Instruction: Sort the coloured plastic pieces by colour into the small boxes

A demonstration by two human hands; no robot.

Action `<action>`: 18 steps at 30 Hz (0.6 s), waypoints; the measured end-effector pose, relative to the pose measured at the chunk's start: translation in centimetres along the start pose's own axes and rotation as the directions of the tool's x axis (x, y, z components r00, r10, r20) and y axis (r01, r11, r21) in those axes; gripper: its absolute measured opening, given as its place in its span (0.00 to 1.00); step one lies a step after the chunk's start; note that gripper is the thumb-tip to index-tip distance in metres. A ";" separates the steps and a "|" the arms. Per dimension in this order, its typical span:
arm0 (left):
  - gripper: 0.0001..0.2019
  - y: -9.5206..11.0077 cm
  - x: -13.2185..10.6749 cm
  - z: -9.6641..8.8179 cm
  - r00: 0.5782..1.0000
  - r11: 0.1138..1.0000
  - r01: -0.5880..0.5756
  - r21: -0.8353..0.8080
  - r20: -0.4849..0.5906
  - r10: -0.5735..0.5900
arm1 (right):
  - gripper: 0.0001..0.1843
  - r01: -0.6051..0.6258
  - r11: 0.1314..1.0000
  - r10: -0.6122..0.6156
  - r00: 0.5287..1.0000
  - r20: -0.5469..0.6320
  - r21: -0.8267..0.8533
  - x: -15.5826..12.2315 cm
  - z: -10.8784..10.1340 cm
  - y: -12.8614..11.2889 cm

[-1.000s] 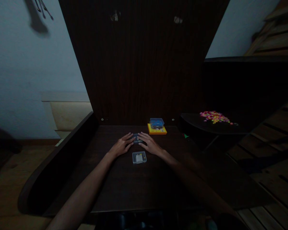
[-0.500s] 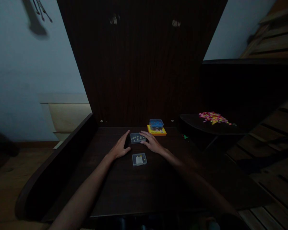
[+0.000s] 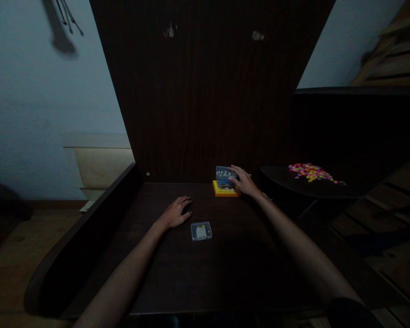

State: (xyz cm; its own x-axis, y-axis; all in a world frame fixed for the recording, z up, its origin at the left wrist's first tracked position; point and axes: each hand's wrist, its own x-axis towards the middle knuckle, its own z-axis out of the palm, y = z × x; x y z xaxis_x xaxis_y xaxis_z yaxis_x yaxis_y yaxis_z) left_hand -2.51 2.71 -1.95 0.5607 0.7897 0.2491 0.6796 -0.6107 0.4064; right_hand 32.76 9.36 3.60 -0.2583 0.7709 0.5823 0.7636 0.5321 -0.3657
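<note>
My right hand (image 3: 244, 181) is stretched to the back of the dark wooden table (image 3: 177, 273), its fingers closed on a small clear box (image 3: 224, 172) of tiny parts. That box is held just over a blue-lidded box (image 3: 222, 183) stacked on a yellow box (image 3: 226, 192). Palm down, my left hand (image 3: 176, 212) rests on the table with its fingers spread and nothing in it. Another small clear box (image 3: 201, 231) with a pale piece inside lies just to the right of that hand.
A tall dark wooden panel (image 3: 205, 91) rises behind the table. A raised dark rail (image 3: 85, 237) runs along the left edge. To the right, a dark side shelf (image 3: 304, 180) carries a heap of pink and yellow beads (image 3: 309, 171).
My right hand has carried the clear box of small parts from the middle of the table back onto the stack at the rear. The left hand let go and stayed on the table.
</note>
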 end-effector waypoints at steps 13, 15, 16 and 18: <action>0.23 0.2 0.0 -0.3 1.000 1.000 0.004 0.013 0.004 -0.004 | 0.21 -0.003 0.998 0.007 0.999 0.051 -0.066 0.0 0.5 2.3; 0.23 0.4 0.0 -0.4 1.000 0.999 0.007 0.035 0.025 -0.007 | 0.21 -0.009 0.997 0.014 0.998 0.059 -0.079 0.0 0.4 2.2; 0.23 0.5 0.0 -0.5 0.999 0.999 0.010 0.042 0.037 -0.012 | 0.22 -0.012 0.996 0.018 0.998 0.064 -0.087 0.0 0.3 2.1; 0.24 0.6 -0.1 -0.6 0.998 0.999 0.022 0.048 0.053 -0.025 | 0.24 -0.017 0.995 0.023 0.997 0.068 -0.096 0.1 0.0 1.8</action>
State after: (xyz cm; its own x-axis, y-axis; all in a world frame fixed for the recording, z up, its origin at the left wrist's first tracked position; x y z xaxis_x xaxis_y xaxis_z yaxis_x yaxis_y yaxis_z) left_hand -2.43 2.37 -1.21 0.5680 0.8003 0.1919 0.7137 -0.5951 0.3695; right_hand 34.11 10.38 2.99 -0.2803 0.8051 0.5227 0.8210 0.4832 -0.3040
